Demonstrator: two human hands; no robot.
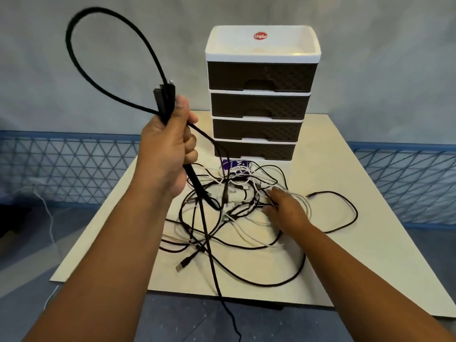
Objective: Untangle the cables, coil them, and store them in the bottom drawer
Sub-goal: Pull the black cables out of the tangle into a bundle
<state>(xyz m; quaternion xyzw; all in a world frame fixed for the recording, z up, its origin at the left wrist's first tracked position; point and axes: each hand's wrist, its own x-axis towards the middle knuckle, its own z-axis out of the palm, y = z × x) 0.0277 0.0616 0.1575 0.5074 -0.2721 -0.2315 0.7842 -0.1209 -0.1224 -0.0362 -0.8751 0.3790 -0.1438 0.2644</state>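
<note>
Fingers (191, 146) of the left hand (165, 149) curl tight round a thick black cable (74, 58), raised well above the table (345, 218), with its plug end (164, 95) standing up just over the thumb and one wide loop arching up and to the left. From the fist the same cable drops down into the tangle and off the table's near edge. At centre, a heap of thin black and white cables (234, 213) lies knotted on the white tabletop, a loose USB plug (183, 264) poking out toward the viewer and a small purple packet (235, 165) half buried at the far side. Lower right of the heap, the right hand (286, 208) rests flat on the white strands, fingers stretched out and slightly parted, pinning them rather than gripping. Behind the pile stands a four-drawer organiser (261, 95), brown fronts in a white frame, every drawer closed, including the bottom drawer (255, 150) just beyond the cables. By the look of things the job has barely begun: one cable is being worked free, no finished coil is in sight, and nothing has yet gone into the drawer. Beyond the table on both sides runs a blue lattice fence (407, 174).
</note>
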